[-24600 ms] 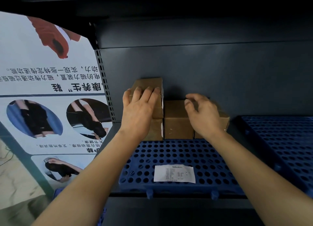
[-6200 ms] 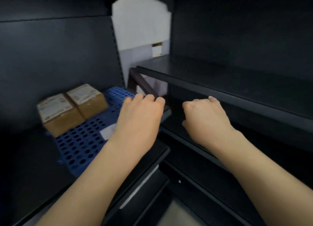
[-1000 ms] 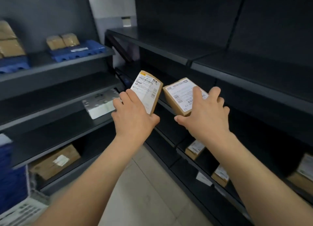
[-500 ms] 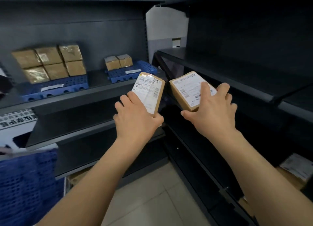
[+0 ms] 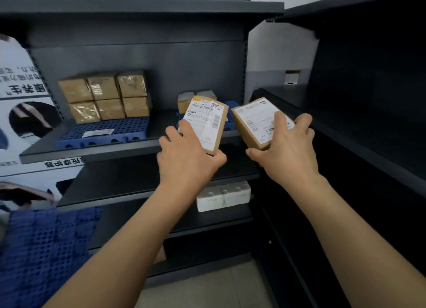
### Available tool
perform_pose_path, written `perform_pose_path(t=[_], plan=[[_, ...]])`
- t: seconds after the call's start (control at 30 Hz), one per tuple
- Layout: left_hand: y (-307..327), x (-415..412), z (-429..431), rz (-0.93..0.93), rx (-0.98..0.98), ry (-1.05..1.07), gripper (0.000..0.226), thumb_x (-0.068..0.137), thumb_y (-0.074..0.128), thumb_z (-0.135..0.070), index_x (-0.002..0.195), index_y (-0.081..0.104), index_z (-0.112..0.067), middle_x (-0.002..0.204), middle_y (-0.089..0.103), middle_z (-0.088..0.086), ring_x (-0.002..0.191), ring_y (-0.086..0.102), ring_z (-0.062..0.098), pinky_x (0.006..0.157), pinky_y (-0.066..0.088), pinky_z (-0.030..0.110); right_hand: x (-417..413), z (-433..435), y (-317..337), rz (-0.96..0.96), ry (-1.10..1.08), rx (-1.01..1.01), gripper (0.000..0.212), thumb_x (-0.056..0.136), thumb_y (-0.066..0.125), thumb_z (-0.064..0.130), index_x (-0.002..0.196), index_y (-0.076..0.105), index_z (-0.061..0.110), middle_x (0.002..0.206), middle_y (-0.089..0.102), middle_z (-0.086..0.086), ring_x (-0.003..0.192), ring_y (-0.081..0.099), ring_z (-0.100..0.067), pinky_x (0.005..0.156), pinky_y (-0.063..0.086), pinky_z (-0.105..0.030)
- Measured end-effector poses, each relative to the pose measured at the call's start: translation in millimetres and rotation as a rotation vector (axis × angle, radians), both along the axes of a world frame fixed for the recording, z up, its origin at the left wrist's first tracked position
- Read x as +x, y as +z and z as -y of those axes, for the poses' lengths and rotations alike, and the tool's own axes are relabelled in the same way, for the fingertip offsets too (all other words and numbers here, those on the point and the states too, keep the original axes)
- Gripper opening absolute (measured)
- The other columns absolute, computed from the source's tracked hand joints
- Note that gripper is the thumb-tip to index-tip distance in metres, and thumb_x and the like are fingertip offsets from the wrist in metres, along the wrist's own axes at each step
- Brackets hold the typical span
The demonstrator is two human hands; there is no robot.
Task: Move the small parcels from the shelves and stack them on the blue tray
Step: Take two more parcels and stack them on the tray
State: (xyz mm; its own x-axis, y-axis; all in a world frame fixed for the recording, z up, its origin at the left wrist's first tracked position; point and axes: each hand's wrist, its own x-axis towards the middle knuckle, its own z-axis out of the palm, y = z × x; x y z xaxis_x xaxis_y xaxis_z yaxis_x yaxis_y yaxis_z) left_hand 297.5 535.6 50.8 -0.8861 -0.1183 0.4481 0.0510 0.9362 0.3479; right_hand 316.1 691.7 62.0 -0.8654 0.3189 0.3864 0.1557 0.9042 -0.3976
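Observation:
My left hand (image 5: 187,160) grips a small brown parcel (image 5: 206,121) with a white label, held upright in front of the shelf. My right hand (image 5: 288,153) holds a second labelled brown parcel (image 5: 255,121), tilted, just to its right. Behind the left parcel a blue tray (image 5: 232,104) on the shelf carries two small parcels (image 5: 184,101), mostly hidden. Further left on the same shelf another blue tray (image 5: 103,131) bears a two-high stack of several brown parcels (image 5: 105,96).
A white foam block (image 5: 222,196) lies on a lower shelf. A dark shelving unit (image 5: 368,123) runs along the right. A stack of blue trays (image 5: 43,250) sits at lower left, next to a printed poster (image 5: 20,95). Tiled floor (image 5: 207,289) lies below.
The view has swung left towards the shelf with the blue trays. Both hands, each still holding its parcel, now sit closer to the right-hand tray.

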Motion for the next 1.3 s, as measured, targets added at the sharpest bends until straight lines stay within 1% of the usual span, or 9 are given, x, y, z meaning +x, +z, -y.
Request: perform_pose_path(t=[0.17, 0.3, 0.43, 0.5, 0.67, 0.83, 1.1, 1.2, 1.3], plan=[[8.4, -37.7, -12.5, -0.049, -0.004, 0.083, 0.083, 0.072, 0.06, -0.055, 0.131, 0.027, -0.007, 0.123, 0.038, 0.014, 0.109, 0.04, 0.032, 0.074, 0.038, 0.036, -51.6, -13.7, 9.5, -0.041, 0.067, 0.023, 0.084, 0.074, 0.074, 0.047, 0.137, 0.027, 0.018, 0.135, 0.02, -0.013, 0.12, 0.033, -0.033, 0.088, 0.045, -0.042], [9.0, -68.1, -14.3, -0.064, -0.022, 0.112, 0.083, 0.072, 0.06, -0.055, 0.131, 0.027, -0.006, 0.122, 0.038, 0.015, 0.108, 0.04, 0.033, 0.071, 0.034, 0.033, -90.9, -18.0, 10.2, -0.028, 0.097, 0.02, 0.083, 0.074, 0.073, 0.048, 0.136, 0.027, 0.019, 0.134, 0.02, -0.013, 0.12, 0.033, -0.033, 0.089, 0.045, -0.042], [11.3, -104.1, -7.7, -0.072, -0.033, 0.14, 0.084, 0.073, 0.06, -0.056, 0.132, 0.026, -0.005, 0.123, 0.038, 0.016, 0.109, 0.041, 0.034, 0.076, 0.041, 0.038, -133.1, -25.0, 11.1, -0.009, 0.075, -0.011, 0.084, 0.075, 0.073, 0.049, 0.138, 0.027, 0.018, 0.136, 0.019, -0.014, 0.12, 0.033, -0.035, 0.09, 0.045, -0.044], [10.4, -125.5, -5.5, -0.078, -0.027, 0.139, 0.085, 0.073, 0.06, -0.056, 0.132, 0.026, -0.006, 0.123, 0.038, 0.016, 0.109, 0.04, 0.033, 0.076, 0.042, 0.038, -154.0, -26.1, 9.9, -0.014, 0.06, -0.01, 0.084, 0.075, 0.073, 0.048, 0.138, 0.027, 0.017, 0.136, 0.02, -0.014, 0.12, 0.033, -0.035, 0.089, 0.045, -0.043], [7.3, -186.8, -0.5, -0.079, -0.02, 0.102, 0.084, 0.073, 0.059, -0.057, 0.131, 0.027, -0.005, 0.122, 0.039, 0.015, 0.108, 0.042, 0.032, 0.07, 0.035, 0.034, -211.4, -16.6, 9.6, -0.016, 0.037, 0.018, 0.083, 0.075, 0.073, 0.048, 0.137, 0.028, 0.016, 0.135, 0.021, -0.015, 0.12, 0.033, -0.036, 0.087, 0.045, -0.044], [10.5, -245.4, 6.5, -0.08, -0.019, 0.055, 0.082, 0.073, 0.06, -0.056, 0.13, 0.028, -0.006, 0.122, 0.04, 0.015, 0.108, 0.043, 0.032, 0.069, 0.036, 0.034, -265.3, -8.8, 11.8, -0.025, 0.004, 0.017, 0.083, 0.074, 0.073, 0.049, 0.137, 0.029, 0.016, 0.135, 0.021, -0.015, 0.119, 0.034, -0.036, 0.087, 0.046, -0.044], [10.7, -307.1, 13.6, -0.078, -0.032, 0.036, 0.081, 0.073, 0.059, -0.057, 0.129, 0.03, -0.007, 0.12, 0.041, 0.016, 0.108, 0.044, 0.034, 0.073, 0.043, 0.038, -336.6, -15.0, 7.9, -0.014, -0.032, -0.013, 0.086, 0.075, 0.073, 0.049, 0.139, 0.03, 0.01, 0.137, 0.022, -0.019, 0.124, 0.027, -0.038, 0.088, 0.044, -0.046], [9.3, -326.6, 13.0, -0.078, -0.025, 0.046, 0.083, 0.073, 0.06, -0.058, 0.13, 0.029, -0.007, 0.121, 0.041, 0.016, 0.108, 0.044, 0.033, 0.074, 0.045, 0.039, -366.1, -19.1, 8.9, 0.051, -0.018, -0.039, 0.084, 0.075, 0.073, 0.048, 0.138, 0.031, 0.011, 0.139, 0.019, -0.018, 0.127, 0.024, -0.037, 0.089, 0.043, -0.045], [10.6, -345.1, 7.9, -0.034, -0.006, 0.067, 0.086, 0.073, 0.059, -0.06, 0.133, 0.026, -0.009, 0.125, 0.039, 0.015, 0.113, 0.042, 0.032, 0.079, 0.046, 0.04, -394.4, -23.4, 4.7, 0.092, 0.021, -0.082, 0.086, 0.073, 0.076, 0.048, 0.137, 0.032, 0.01, 0.14, 0.018, -0.018, 0.126, 0.023, -0.037, 0.095, 0.041, -0.045]])
